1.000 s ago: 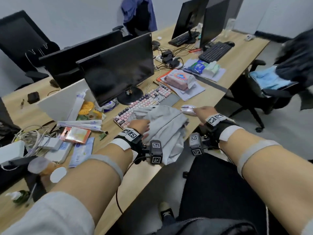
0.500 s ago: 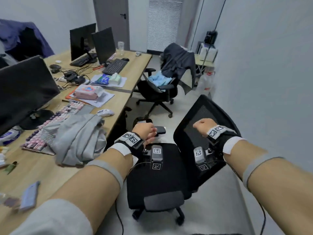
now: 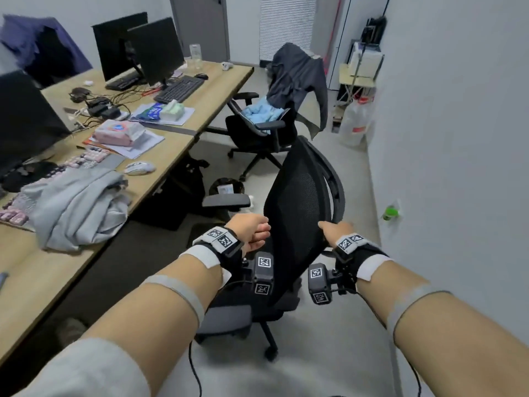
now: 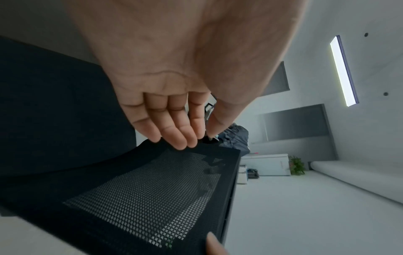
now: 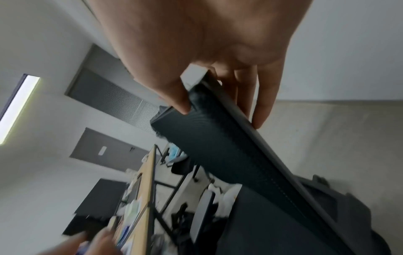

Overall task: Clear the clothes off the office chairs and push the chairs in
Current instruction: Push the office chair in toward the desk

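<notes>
While the near black mesh chair (image 3: 300, 213) stands pulled out from the desk (image 3: 169, 144), both hands are on its backrest. The right hand (image 3: 333, 229) clamps the backrest's right edge, thumb on the mesh face and fingers (image 5: 265, 103) wrapped behind the frame. The left hand (image 3: 250, 229) meets the left edge: its fingers (image 4: 179, 131) lie nearly straight, the tips resting on the rim of the mesh, so it reads as touching rather than gripping; whether the thumb presses the far side I cannot tell.

This chair carries no clothes, and a grey garment (image 3: 77, 207) lies heaped on the desk to the left, partly over a pink keyboard (image 3: 86, 159). The backrest is seen almost edge-on, running from near to far, its mesh face turned left toward the desk; the desk opening lies to the left of both hands. So the push, as I judge it, goes leftward, with the right hand behind the back doing the driving and the left hand steering. The left armrest (image 3: 226, 200) sits near the desk edge and could catch on it, as could the dark bag (image 3: 191, 179) under the desk.

Farther off, a second chair (image 3: 263, 130) is also pulled out, with a dark jacket (image 3: 297, 78) draped over its back and a light blue garment (image 3: 262, 113) on the seat. That one is yet to be cleared.
</notes>
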